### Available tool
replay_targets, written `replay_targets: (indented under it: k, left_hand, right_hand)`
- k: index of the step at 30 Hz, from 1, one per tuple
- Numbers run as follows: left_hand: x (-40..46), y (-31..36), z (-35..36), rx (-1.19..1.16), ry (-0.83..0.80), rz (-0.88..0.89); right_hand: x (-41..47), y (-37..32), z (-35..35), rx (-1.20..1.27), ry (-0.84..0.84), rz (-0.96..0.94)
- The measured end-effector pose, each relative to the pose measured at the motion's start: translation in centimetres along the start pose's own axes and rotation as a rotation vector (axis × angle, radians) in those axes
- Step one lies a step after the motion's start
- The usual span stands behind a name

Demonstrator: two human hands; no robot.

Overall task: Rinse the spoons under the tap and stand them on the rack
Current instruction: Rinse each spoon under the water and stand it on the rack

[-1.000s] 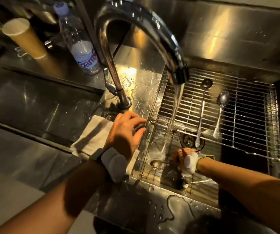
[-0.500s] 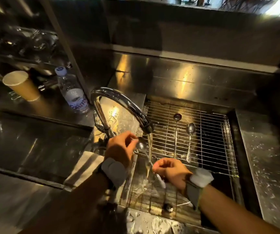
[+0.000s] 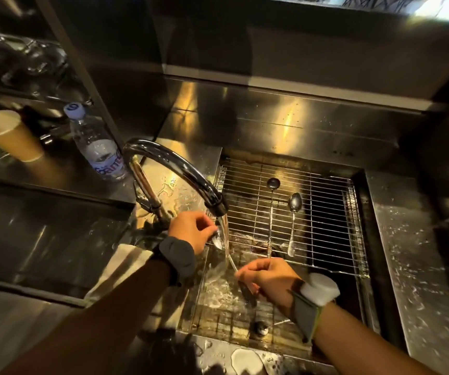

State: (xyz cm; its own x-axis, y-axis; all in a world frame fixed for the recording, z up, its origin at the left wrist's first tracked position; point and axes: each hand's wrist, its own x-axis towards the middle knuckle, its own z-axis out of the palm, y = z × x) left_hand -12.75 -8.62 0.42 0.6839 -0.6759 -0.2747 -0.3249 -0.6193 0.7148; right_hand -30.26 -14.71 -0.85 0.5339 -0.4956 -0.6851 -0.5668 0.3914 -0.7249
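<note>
Water runs from the curved chrome tap (image 3: 180,171) into the steel sink (image 3: 369,239). A metal spoon (image 3: 224,249) is held slantwise in the stream. My right hand (image 3: 266,277) grips its handle end. My left hand (image 3: 192,230) pinches its bowl with the fingertips, right under the spout. Two more spoons lie flat on the wire rack (image 3: 326,212) over the sink: a long-handled spoon (image 3: 272,207) and a shorter spoon (image 3: 294,220) to its right, bowls pointing away from me.
A paper cup (image 3: 9,136) and a plastic water bottle (image 3: 96,147) stand on the counter at the left. A folded cloth (image 3: 120,269) lies beside the sink under my left forearm. A small round object (image 3: 259,328) sits in the near sink. Wet counter runs along the right.
My right hand lifted the spoon from the sink floor into the stream. My left hand left the counter edge and took hold of the bowl. The camera pulled back and up.
</note>
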Motion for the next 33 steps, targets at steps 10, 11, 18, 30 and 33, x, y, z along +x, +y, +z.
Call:
replay_targets:
  k: [10,11,18,30,33]
  left_hand:
    - [-1.0,-2.2,0.7,0.302,0.035,0.153]
    - [-1.4,-2.8,0.5,0.341,0.036,0.163]
    - [-2.5,-5.9,-0.4,0.309,0.036,0.157]
    - [-2.4,-6.8,0.0,0.288,0.015,0.216]
    - [-2.0,-6.5,-0.2,0.289,0.021,0.218]
  right_hand:
    - [4.9,-3.6,-3.2,0.064,0.258,0.048]
    - [6.3,-4.3,-3.6,0.048,0.276,0.022]
    - [10.0,-5.8,-3.2,-0.066,0.184,0.112]
    - [8.8,-4.5,-3.0,-0.423,0.261,-0.101]
    - [5.3,-2.1,-2.7,-0.5,-0.091,-0.108]
